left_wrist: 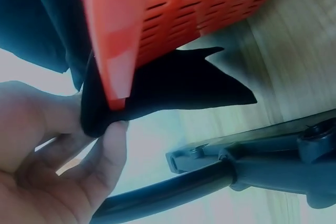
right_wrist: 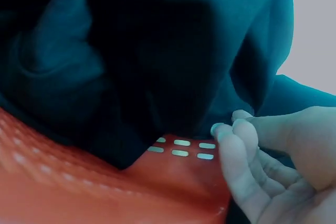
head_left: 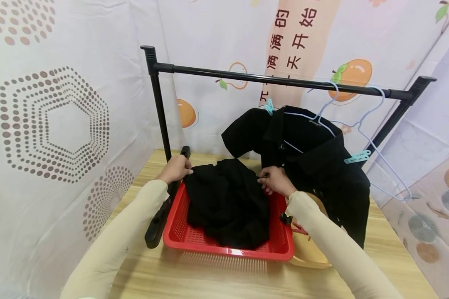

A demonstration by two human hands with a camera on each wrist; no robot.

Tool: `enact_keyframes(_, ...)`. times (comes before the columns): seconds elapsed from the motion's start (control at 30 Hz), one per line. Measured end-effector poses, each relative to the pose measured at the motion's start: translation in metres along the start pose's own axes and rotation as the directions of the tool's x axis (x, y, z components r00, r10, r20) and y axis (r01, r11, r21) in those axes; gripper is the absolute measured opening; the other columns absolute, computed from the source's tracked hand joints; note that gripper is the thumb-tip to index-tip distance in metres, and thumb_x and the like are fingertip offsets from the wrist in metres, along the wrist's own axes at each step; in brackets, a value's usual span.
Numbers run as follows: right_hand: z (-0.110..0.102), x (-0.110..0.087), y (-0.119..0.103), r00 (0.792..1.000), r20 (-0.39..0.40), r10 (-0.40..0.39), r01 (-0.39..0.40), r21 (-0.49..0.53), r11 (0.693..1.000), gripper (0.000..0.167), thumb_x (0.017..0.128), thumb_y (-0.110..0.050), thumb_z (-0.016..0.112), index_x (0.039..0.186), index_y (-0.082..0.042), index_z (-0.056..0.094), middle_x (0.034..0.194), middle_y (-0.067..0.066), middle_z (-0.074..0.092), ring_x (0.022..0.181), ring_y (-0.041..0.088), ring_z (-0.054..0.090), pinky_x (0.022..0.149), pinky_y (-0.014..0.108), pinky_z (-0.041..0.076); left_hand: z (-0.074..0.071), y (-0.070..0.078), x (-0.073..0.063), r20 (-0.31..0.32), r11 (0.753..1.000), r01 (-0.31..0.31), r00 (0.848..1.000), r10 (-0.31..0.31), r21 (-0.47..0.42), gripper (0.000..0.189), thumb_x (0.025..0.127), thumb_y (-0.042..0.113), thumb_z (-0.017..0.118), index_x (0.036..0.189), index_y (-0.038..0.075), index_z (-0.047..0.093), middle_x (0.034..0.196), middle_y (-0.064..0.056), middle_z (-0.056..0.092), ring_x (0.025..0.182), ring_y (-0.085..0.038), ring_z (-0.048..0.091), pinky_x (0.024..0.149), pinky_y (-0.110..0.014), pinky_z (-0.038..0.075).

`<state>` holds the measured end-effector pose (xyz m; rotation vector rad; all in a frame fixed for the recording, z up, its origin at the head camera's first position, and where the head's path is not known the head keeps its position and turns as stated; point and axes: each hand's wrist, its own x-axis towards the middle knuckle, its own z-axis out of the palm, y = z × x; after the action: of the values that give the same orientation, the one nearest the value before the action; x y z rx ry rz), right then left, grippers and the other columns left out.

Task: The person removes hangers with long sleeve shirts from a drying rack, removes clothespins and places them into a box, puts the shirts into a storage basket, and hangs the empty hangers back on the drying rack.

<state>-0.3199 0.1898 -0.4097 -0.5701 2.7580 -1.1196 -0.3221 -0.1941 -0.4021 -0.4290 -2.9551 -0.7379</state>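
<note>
A crumpled black garment (head_left: 228,203) lies in a red plastic basket (head_left: 224,251), its far edge raised over the basket's back rim. At the back left corner my left hand (head_left: 176,168) pinches the cloth. The left wrist view shows black fabric (left_wrist: 184,82) folded over the rim there, with thumb and fingers on it. Farther right, my right hand (head_left: 278,180) pinches the same garment near the back right corner. In the right wrist view, thumb and fingertips (right_wrist: 245,132) meet on the cloth's edge. Folds hide the garment's shape.
A black rack (head_left: 247,77) stands over the table (head_left: 146,274). From it hang a black short-sleeved shirt (head_left: 321,166) on a blue hanger, with turquoise clips (head_left: 358,157), and another blue hanger (head_left: 387,166). A yellow basket (head_left: 307,253) holding a red clip sits right of the red one.
</note>
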Motion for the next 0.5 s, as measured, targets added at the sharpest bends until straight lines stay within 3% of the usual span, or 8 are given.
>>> enact_keyframes(0.13, 0.001, 0.002, -0.003, 0.999, -0.041, -0.017, 0.017, -0.004, 1.000, 0.007, 0.098, -0.004, 0.068, 0.098, 0.003, 0.071, 0.075, 0.013, 0.070, 0.052, 0.020, 0.066, 0.053, 0.034, 0.057, 0.001, 0.001, -0.001, -0.055, 1.000, -0.002, 0.998, 0.001, -0.005, 0.009, 0.094, 0.006, 0.074, 0.092, 0.000, 0.080, 0.089, -0.013, 0.075, 0.083, -0.031, 0.068, 0.078, -0.045, 0.055)
enact_keyframes(0.23, -0.001, 0.002, -0.009, 0.998, -0.050, -0.042, 0.044, 0.033, 0.998, 0.010, 0.100, -0.004, 0.065, 0.103, 0.004, 0.071, 0.080, 0.013, 0.071, 0.056, 0.020, 0.066, 0.055, 0.035, 0.058, 0.000, 0.002, -0.001, -0.136, 1.000, -0.018, 0.991, 0.015, -0.019, 0.009, 0.094, 0.006, 0.074, 0.091, 0.000, 0.080, 0.089, -0.014, 0.076, 0.085, -0.033, 0.068, 0.081, -0.047, 0.055)
enact_keyframes(0.33, -0.005, 0.001, -0.015, 0.996, -0.068, -0.059, 0.065, 0.097, 0.993, 0.014, 0.102, -0.007, 0.063, 0.110, 0.003, 0.070, 0.087, 0.014, 0.071, 0.061, 0.022, 0.068, 0.058, 0.036, 0.058, -0.004, 0.007, 0.000, -0.211, 0.998, -0.045, 0.977, 0.033, -0.051, 0.012, 0.093, 0.007, 0.074, 0.083, 0.002, 0.079, 0.077, -0.009, 0.072, 0.078, -0.029, 0.065, 0.078, -0.045, 0.053)
enact_keyframes(0.4, -0.009, -0.002, -0.019, 0.994, -0.086, -0.073, 0.084, 0.129, 0.988, 0.016, 0.103, -0.010, 0.063, 0.113, 0.001, 0.070, 0.088, 0.014, 0.070, 0.064, 0.024, 0.068, 0.061, 0.036, 0.059, -0.008, 0.011, -0.001, -0.234, 0.995, -0.064, 0.971, 0.044, -0.075, 0.027, 0.095, 0.008, 0.073, 0.069, 0.004, 0.068, 0.062, -0.003, 0.057, 0.066, -0.024, 0.052, 0.070, -0.040, 0.046)
enact_keyframes(0.5, -0.015, -0.006, -0.024, 0.989, -0.103, -0.106, 0.122, 0.163, 0.979, 0.018, 0.103, -0.016, 0.065, 0.115, -0.003, 0.071, 0.089, 0.015, 0.071, 0.068, 0.026, 0.070, 0.065, 0.036, 0.059, -0.016, 0.021, -0.003, -0.248, 0.990, -0.094, 0.966, 0.066, -0.103, 0.042, 0.097, 0.012, 0.073, 0.060, 0.012, 0.053, 0.059, 0.003, 0.038, 0.061, -0.018, 0.036, 0.066, -0.036, 0.035)
